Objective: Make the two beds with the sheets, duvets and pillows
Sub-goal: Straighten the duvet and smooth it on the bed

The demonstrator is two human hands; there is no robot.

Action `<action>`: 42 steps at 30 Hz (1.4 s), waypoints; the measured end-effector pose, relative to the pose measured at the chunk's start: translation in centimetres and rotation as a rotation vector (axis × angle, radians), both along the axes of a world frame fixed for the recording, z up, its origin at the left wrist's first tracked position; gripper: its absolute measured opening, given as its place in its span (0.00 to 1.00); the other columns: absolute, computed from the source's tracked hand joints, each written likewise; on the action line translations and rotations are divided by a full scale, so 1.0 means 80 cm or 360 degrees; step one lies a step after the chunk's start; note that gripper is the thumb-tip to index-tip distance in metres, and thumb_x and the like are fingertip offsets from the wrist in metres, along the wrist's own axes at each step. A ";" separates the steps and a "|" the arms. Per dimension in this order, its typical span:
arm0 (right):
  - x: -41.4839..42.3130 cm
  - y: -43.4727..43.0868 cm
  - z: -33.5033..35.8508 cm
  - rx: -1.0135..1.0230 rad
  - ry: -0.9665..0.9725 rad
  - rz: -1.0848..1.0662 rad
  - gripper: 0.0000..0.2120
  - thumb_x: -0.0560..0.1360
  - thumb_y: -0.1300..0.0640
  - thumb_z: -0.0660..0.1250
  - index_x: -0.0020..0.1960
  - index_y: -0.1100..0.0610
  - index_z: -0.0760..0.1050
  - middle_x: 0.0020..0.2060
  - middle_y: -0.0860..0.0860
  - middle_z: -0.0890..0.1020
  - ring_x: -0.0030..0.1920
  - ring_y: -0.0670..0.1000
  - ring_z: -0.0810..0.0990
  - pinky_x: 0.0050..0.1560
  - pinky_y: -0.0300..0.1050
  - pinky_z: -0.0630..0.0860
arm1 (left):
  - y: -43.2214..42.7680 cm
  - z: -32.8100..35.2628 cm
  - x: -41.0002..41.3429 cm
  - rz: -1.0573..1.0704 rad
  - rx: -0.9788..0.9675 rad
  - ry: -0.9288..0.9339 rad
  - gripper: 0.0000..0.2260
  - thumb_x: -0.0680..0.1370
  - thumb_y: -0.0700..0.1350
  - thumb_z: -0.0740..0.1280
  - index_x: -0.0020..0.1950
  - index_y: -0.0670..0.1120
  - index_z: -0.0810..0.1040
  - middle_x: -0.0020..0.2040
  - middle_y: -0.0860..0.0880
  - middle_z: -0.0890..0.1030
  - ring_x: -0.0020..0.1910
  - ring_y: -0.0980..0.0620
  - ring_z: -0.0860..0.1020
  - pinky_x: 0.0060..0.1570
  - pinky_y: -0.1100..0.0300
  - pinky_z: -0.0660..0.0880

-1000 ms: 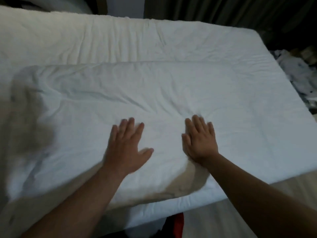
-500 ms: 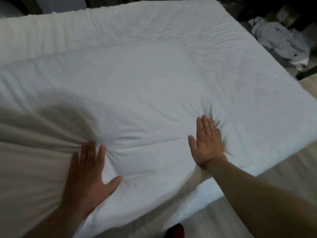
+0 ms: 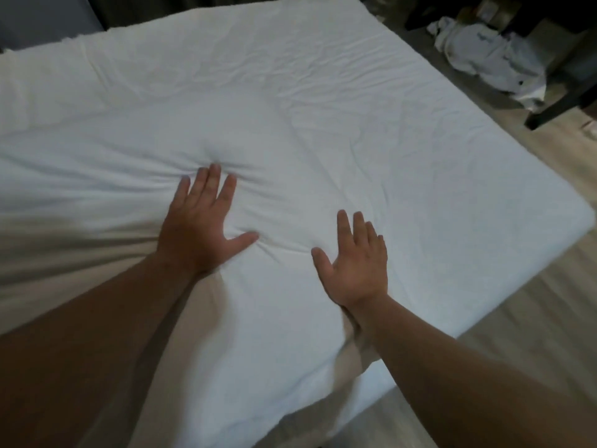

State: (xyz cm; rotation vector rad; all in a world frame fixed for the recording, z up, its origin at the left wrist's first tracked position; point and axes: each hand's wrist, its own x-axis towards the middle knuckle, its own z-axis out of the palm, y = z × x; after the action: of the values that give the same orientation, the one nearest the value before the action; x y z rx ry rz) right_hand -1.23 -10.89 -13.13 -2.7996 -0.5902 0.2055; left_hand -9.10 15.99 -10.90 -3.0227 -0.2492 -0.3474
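- Forearms: both bare, coming in from the near edge and reaching out over the bed (image 3: 578, 218).
- right hand (image 3: 358, 263): nearest. Palm down, flat on the white duvet (image 3: 274, 318). Fingers straight and slightly spread, thumb out to the side. It grips nothing.
- left hand (image 3: 200, 227): a little further in and to the left. Palm down, fingers straight and close together, thumb splayed toward the right hand. It presses into the fabric, which is dented, with creases fanning out from fingertips and thumb.
- Gap: the hands are apart, with a strip of creased duvet between thumb and thumb.
- Duvet position: lies spread over the near and middle part of the bed and hangs over the near edge. The near-left part sits in beige shadow.
- sheet (image 3: 290, 59): a white, finely wrinkled surface beyond the hands, running to the far edge. I cannot tell exactly where the duvet ends and it begins.
- Bed corner: rounded, at the right, all covered in white.
- floor (image 3: 533, 318): pale wood, to the right of the bed.
- cloth heap (image 3: 491, 56): white and crumpled, on the floor at far right, well apart from the bed.
- furniture leg (image 3: 565, 101): dark, just beside the heap.
- curtain (image 3: 193, 4): dark, behind the bed's far edge.
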 end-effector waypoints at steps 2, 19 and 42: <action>0.003 0.004 -0.013 0.0041 0.0037 -0.0026 0.41 0.74 0.30 0.48 0.81 0.48 0.45 0.80 0.56 0.52 0.79 0.60 0.52 0.77 0.59 0.49 | 0.002 -0.014 0.017 0.0034 0.0003 0.0023 0.43 0.73 0.68 0.59 0.77 0.38 0.63 0.76 0.34 0.61 0.76 0.36 0.61 0.75 0.42 0.52; 0.036 0.050 -0.068 0.0129 0.0007 -0.0130 0.39 0.71 0.36 0.56 0.77 0.55 0.59 0.74 0.62 0.64 0.73 0.65 0.63 0.71 0.63 0.62 | 0.021 -0.067 0.046 0.0051 -0.0061 -0.0003 0.43 0.72 0.66 0.62 0.76 0.36 0.63 0.76 0.35 0.62 0.75 0.36 0.62 0.75 0.41 0.55; 0.052 0.054 -0.073 -0.0045 0.0192 -0.0221 0.41 0.70 0.38 0.58 0.78 0.55 0.56 0.76 0.61 0.61 0.74 0.63 0.62 0.72 0.58 0.56 | 0.064 -0.098 0.263 -0.0099 -0.0153 -0.0086 0.36 0.76 0.66 0.57 0.78 0.46 0.62 0.78 0.39 0.61 0.77 0.39 0.59 0.75 0.43 0.53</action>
State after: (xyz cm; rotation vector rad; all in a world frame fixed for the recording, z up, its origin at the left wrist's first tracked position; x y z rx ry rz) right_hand 2.97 -6.55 -18.97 -2.8165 -0.3667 0.3539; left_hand 11.96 21.12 -18.71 -3.1245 -0.1810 -0.4345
